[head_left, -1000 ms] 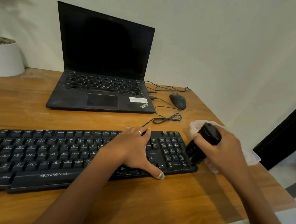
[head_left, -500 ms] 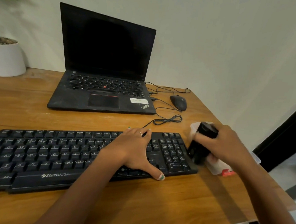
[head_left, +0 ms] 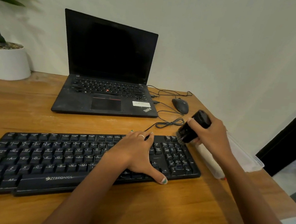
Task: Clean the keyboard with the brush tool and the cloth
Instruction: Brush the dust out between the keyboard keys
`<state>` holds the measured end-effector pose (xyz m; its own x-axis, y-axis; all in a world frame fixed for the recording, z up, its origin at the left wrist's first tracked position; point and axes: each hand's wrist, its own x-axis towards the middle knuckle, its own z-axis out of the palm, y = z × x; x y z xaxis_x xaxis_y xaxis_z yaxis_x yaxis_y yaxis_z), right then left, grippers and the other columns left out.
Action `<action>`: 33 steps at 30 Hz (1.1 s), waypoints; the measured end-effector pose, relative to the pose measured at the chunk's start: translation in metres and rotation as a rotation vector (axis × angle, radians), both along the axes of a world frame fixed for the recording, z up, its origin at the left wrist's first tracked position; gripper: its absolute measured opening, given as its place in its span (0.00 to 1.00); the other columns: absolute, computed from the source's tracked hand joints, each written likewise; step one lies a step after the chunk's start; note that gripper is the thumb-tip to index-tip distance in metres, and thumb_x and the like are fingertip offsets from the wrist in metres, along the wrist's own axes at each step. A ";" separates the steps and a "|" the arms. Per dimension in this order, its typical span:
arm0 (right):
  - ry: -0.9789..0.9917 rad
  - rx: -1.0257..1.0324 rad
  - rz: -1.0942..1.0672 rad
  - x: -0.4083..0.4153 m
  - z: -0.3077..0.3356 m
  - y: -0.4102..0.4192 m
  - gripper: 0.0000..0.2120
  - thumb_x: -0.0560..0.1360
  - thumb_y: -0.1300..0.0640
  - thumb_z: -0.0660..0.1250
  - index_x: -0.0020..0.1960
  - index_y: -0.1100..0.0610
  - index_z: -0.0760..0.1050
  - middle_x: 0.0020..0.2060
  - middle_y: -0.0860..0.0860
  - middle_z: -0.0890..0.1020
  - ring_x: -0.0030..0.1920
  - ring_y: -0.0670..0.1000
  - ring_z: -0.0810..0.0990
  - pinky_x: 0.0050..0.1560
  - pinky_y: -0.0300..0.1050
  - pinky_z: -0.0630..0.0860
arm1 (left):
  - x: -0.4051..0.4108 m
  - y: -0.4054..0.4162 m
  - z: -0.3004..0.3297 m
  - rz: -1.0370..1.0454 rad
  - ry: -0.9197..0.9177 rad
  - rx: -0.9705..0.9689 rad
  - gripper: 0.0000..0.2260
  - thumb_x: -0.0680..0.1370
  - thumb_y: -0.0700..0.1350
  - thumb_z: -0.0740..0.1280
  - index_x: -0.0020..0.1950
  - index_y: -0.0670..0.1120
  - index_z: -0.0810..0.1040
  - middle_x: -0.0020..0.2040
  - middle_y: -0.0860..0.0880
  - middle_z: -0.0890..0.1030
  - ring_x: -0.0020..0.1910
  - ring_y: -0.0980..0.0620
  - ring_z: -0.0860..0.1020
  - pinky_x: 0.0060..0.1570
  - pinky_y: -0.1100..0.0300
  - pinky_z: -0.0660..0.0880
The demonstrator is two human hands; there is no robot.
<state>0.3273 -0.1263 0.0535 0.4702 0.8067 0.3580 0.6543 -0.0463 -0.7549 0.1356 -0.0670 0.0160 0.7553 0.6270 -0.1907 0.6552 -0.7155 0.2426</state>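
Brush tool (head_left: 193, 128) now farther back, bristles down-left.

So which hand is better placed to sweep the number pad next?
Right. The right hand grips the black brush tool, bristles at the black keyboard's far right corner. The left hand lies flat, steadying it.

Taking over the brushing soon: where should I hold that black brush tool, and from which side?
Grip the brush tool round its smooth, rounded upper barrel, from the right, as the right hand does now. It leans bristles-down toward the keyboard's far right corner, so that grip keeps the bristles clear.
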 end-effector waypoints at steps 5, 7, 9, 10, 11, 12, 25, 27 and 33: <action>-0.062 -0.214 0.058 0.012 0.006 0.001 0.05 0.73 0.54 0.68 0.45 0.55 0.74 0.31 0.52 0.81 0.22 0.48 0.75 0.22 0.37 0.72 | 0.000 0.001 -0.002 -0.001 -0.003 0.011 0.57 0.65 0.74 0.66 0.79 0.46 0.40 0.80 0.50 0.42 0.78 0.48 0.42 0.75 0.51 0.39; -0.084 -0.320 0.124 0.016 0.017 0.000 0.07 0.73 0.54 0.69 0.45 0.57 0.74 0.31 0.54 0.81 0.21 0.48 0.75 0.23 0.38 0.71 | 0.000 0.000 -0.002 0.002 -0.002 0.007 0.57 0.65 0.74 0.66 0.79 0.46 0.40 0.80 0.49 0.42 0.78 0.48 0.42 0.75 0.51 0.39; -0.109 -0.226 0.095 0.015 0.021 0.006 0.08 0.72 0.54 0.69 0.45 0.58 0.76 0.32 0.55 0.81 0.23 0.49 0.77 0.24 0.40 0.73 | 0.000 0.000 -0.001 0.001 -0.002 0.010 0.57 0.65 0.74 0.66 0.79 0.45 0.40 0.80 0.50 0.42 0.78 0.48 0.42 0.74 0.51 0.39; -0.112 -0.142 0.059 0.012 0.019 0.010 0.09 0.72 0.53 0.70 0.45 0.58 0.76 0.33 0.54 0.81 0.26 0.50 0.78 0.26 0.41 0.75 | 0.000 0.000 -0.001 0.001 -0.003 0.010 0.57 0.65 0.74 0.66 0.79 0.45 0.40 0.80 0.50 0.41 0.78 0.48 0.42 0.74 0.51 0.39; -0.095 -0.080 0.042 0.008 0.016 0.014 0.09 0.72 0.52 0.70 0.46 0.57 0.76 0.34 0.53 0.81 0.29 0.50 0.79 0.28 0.42 0.77 | 0.000 -0.001 0.000 0.001 -0.002 0.009 0.57 0.66 0.73 0.67 0.79 0.45 0.40 0.80 0.50 0.41 0.78 0.48 0.42 0.74 0.51 0.39; -0.059 -0.049 0.053 0.004 0.010 0.018 0.08 0.72 0.52 0.70 0.47 0.56 0.76 0.36 0.53 0.81 0.30 0.50 0.80 0.29 0.40 0.78 | 0.000 -0.001 0.001 0.003 -0.001 0.008 0.57 0.66 0.73 0.67 0.79 0.45 0.40 0.80 0.50 0.41 0.78 0.48 0.41 0.74 0.52 0.39; -0.174 -0.207 0.102 0.002 0.007 0.033 0.10 0.72 0.51 0.70 0.47 0.57 0.74 0.36 0.52 0.80 0.27 0.43 0.76 0.27 0.35 0.73 | 0.000 -0.003 0.002 0.001 0.002 0.011 0.57 0.66 0.73 0.67 0.79 0.46 0.40 0.80 0.50 0.41 0.78 0.48 0.42 0.74 0.51 0.39; -0.148 -0.272 0.073 0.008 0.014 0.030 0.10 0.72 0.53 0.70 0.48 0.57 0.73 0.35 0.52 0.79 0.27 0.47 0.76 0.26 0.37 0.72 | 0.000 -0.003 0.003 0.006 0.004 0.007 0.57 0.66 0.73 0.67 0.79 0.46 0.40 0.80 0.50 0.42 0.78 0.48 0.42 0.74 0.51 0.40; -0.203 -0.128 0.099 -0.006 0.007 0.030 0.08 0.72 0.53 0.70 0.46 0.54 0.73 0.35 0.48 0.77 0.33 0.47 0.77 0.26 0.32 0.72 | -0.001 -0.002 0.003 0.010 -0.001 0.007 0.57 0.65 0.73 0.67 0.79 0.47 0.40 0.80 0.49 0.43 0.78 0.47 0.43 0.75 0.51 0.42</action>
<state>0.3210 -0.0965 0.0605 0.3158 0.8900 0.3289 0.7981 -0.0617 -0.5993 0.1351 -0.0695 0.0189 0.7492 0.6358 -0.1855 0.6620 -0.7105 0.2387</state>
